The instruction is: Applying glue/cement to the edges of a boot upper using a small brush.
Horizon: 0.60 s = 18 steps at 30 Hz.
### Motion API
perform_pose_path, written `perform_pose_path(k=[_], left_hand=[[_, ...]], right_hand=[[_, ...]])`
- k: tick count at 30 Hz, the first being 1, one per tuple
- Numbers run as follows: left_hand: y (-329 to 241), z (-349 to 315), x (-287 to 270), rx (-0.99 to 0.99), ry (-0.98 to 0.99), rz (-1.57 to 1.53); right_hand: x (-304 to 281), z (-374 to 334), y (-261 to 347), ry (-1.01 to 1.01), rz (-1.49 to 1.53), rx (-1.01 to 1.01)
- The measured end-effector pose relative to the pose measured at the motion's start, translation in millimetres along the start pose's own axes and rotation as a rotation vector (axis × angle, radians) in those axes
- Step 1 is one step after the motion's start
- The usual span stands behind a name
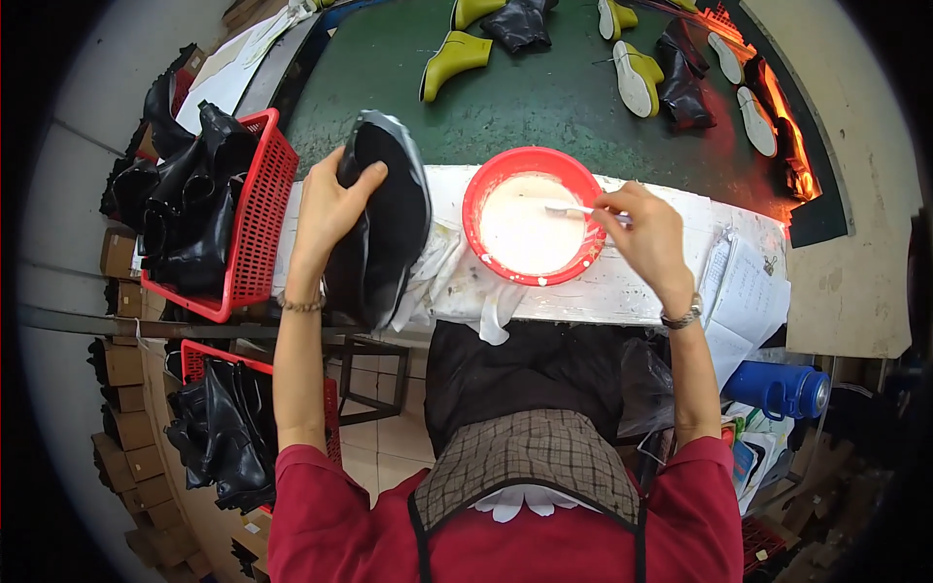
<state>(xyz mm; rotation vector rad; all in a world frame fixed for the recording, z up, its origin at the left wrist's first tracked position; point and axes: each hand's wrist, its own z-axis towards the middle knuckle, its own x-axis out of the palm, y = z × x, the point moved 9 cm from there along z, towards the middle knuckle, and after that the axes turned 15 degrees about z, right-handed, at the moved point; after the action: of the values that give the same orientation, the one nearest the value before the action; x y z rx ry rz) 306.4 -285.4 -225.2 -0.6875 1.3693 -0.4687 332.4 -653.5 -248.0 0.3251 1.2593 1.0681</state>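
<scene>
My left hand [328, 214] grips a black boot upper [391, 219] by its rim, thumb over the edge and fingers behind. The upper hangs tilted at the left end of the white work board, its dark inside facing me. In front of me on the board stands a red bowl [473, 209] of thick white liquid [525, 238]. My right hand [646, 233] is closed around the handle of a small brush [573, 209] at the bowl's right rim. The brush's head end lies over the liquid; I cannot tell how deep it dips.
A red crate [260, 209] of black boots stands at the left, with a second red basket [332, 418] of boots below. Yellow-green boots [457, 63] lie on the green table [554, 102]. Beside an orange glow [802, 160] lie pale-soled shoes. Papers [748, 296] and a blue bottle [777, 391] are at right.
</scene>
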Motion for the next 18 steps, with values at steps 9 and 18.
perform_pose_path(k=[9,18], left_hand=[[95.4,-60.6,27.7,0.027,0.113,0.435],[78.2,-67.4,32.1,0.037,0.074,0.470]], right_hand=[[10.5,-6.6,9.8,0.042,-0.179,-0.076],[-9.2,-29.7,-18.1,0.015,-0.061,0.055]])
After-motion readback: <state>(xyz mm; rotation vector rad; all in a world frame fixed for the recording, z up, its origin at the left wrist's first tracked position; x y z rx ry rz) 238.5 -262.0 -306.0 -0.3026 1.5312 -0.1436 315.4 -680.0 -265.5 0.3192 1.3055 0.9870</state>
